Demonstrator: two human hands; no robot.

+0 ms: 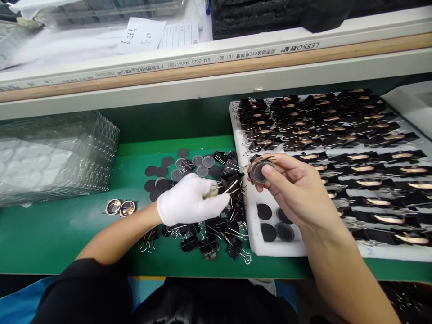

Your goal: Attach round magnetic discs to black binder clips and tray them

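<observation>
My left hand (191,200), in a white glove, pinches the wire handles of a black binder clip (232,185) above a heap of loose binder clips (209,245). Bare, my right hand (297,189) grips a round watch case (251,173) with a rose-gold edge, the thumb pressing a dark disc (261,171) against its face. The clip and the watch case are close but apart. Dark and greyish discs (162,172) lie scattered beyond my left hand. More black discs (268,232) rest on the white foam tray under my right hand.
The white foam tray (254,245) carries rows of clipped watch cases (369,183) on the right. Two watch cases (127,208) lie on the green mat (74,243). Stacked clear plastic trays (57,157) stand left. A shelf edge (202,67) crosses the back.
</observation>
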